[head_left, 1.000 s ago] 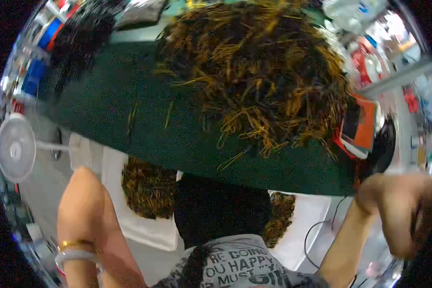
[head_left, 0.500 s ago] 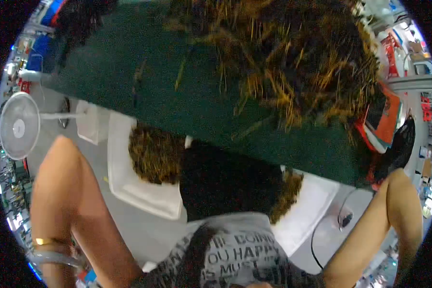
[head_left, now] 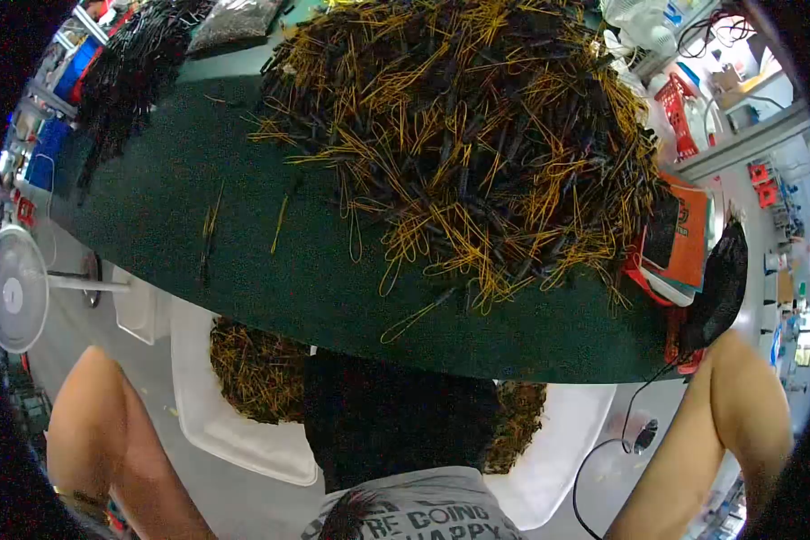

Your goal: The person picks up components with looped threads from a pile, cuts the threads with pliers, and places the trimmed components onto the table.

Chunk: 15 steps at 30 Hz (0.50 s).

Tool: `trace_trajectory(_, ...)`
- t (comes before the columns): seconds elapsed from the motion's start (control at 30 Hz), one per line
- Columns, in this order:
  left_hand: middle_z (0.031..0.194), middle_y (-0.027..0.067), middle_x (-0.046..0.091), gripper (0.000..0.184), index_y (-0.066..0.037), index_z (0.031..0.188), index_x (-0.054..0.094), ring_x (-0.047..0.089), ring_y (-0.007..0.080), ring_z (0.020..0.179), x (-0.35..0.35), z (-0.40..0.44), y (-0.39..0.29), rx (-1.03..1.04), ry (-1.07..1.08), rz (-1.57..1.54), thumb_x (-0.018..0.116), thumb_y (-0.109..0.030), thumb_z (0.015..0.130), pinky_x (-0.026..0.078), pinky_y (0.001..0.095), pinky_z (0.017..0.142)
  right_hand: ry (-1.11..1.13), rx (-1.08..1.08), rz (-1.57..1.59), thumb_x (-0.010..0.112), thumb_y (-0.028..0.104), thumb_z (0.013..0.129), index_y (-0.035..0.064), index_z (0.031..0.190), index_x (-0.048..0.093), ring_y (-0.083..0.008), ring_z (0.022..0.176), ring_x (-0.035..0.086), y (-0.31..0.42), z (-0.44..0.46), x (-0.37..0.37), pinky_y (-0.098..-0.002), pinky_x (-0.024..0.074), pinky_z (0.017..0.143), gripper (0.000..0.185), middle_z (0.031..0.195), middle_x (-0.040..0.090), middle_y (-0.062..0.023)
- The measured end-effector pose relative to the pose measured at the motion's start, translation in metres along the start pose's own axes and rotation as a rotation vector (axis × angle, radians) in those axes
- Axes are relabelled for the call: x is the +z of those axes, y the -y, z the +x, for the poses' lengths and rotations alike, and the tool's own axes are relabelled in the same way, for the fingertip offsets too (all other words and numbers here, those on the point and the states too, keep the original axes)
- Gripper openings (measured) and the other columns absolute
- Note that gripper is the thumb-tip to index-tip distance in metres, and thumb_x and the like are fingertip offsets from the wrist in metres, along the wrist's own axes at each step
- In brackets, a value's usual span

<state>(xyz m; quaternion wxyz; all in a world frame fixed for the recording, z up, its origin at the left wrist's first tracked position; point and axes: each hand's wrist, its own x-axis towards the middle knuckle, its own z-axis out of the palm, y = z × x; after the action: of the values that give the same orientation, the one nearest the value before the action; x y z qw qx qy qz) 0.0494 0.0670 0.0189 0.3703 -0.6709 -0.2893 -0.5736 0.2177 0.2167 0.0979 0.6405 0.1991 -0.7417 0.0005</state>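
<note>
Neither of my hands shows in this view. My left arm [head_left: 99,423] is bent at the lower left, and its forearm runs down out of the picture. At the lower right my right arm [head_left: 720,423] is bent the same way, its elbow close to the table edge. A large heap of yellow looped cords with dark pieces [head_left: 468,153] covers much of the dark green table [head_left: 270,297]. A few single cords [head_left: 280,223] lie apart on the left part of the tabletop.
Under the table edge stand a left white bin [head_left: 234,450] and a right white bin [head_left: 576,423], both with more cords. A red-orange folder [head_left: 688,234] and a black bag [head_left: 724,279] sit at the right. A fan [head_left: 16,290] stands left. Black strands [head_left: 144,63] lie at the far left.
The view has shifted and sharpened; the table and heap now appear lower, and more of the table's far side shows. Both arms stay bent, with the forearm bracelet on the left lower in view.
</note>
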Motion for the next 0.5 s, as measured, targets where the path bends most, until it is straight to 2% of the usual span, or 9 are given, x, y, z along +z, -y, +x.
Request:
trace_trajectory(0.1, 0.144, 0.0186, 0.03, 0.05, -0.017, 0.144, 0.025, 0.035, 0.0241, 0.132, -0.003, -0.003, 0.001, -0.013, -0.002, -0.022, 0.042, -0.03, 0.098, 0.046, 0.0349, 0.096, -0.028, 0.012, 0.045, 0.048, -0.006, 0.075, -0.0097, 0.1, 0.049, -0.0277, 0.091, 0.054, 0.026, -0.004, -0.033, -0.0409, 0.0425, 0.088, 0.025, 0.096, 0.054, -0.0163)
trace_trajectory(0.17, 0.144, 0.0186, 0.029, 0.051, -0.017, 0.144, 0.025, 0.034, 0.0239, 0.132, -0.017, 0.012, 0.011, 0.03, 0.075, -0.032, 0.042, -0.03, 0.098, 0.046, 0.0347, 0.095, -0.14, 0.022, 0.066, 0.048, -0.006, 0.075, -0.0098, 0.1, 0.049, -0.0279, 0.092, 0.054, 0.046, -0.014, -0.055, -0.041, 0.0427, 0.088, 0.026, 0.096, 0.054, -0.0166)
trace_trajectory(0.27, 0.145, 0.0184, 0.028, 0.051, -0.018, 0.144, 0.024, 0.033, 0.0237, 0.133, -0.017, 0.02, 0.011, 0.05, 0.082, -0.059, 0.042, -0.03, 0.098, 0.046, 0.0344, 0.095, -0.193, 0.011, 0.094, 0.048, -0.006, 0.075, -0.01, 0.1, 0.049, -0.0282, 0.093, 0.054, 0.083, -0.024, -0.114, -0.0411, 0.043, 0.088, 0.026, 0.098, 0.054, -0.0171)
trace_trajectory(0.47, 0.146, 0.0182, 0.026, 0.051, -0.019, 0.144, 0.023, 0.032, 0.0231, 0.133, -0.003, 0.014, -0.014, -0.205, 0.099, -0.198, 0.042, -0.031, 0.098, 0.047, 0.0337, 0.095, -0.149, 0.255, 0.158, 0.047, -0.007, 0.075, -0.0105, 0.101, 0.05, -0.0289, 0.094, 0.054, 0.194, 0.022, -0.284, -0.0414, 0.0437, 0.087, 0.027, 0.1, 0.054, -0.0181)
trace_trajectory(0.5, 0.146, 0.0181, 0.026, 0.052, -0.019, 0.144, 0.023, 0.032, 0.0231, 0.134, -0.001, 0.012, -0.017, -0.21, 0.089, -0.209, 0.042, -0.031, 0.098, 0.047, 0.0336, 0.095, -0.153, 0.256, 0.168, 0.047, -0.007, 0.075, -0.0105, 0.101, 0.05, -0.029, 0.094, 0.054, 0.128, 0.008, -0.178, -0.0415, 0.0438, 0.087, 0.027, 0.1, 0.055, -0.0182)
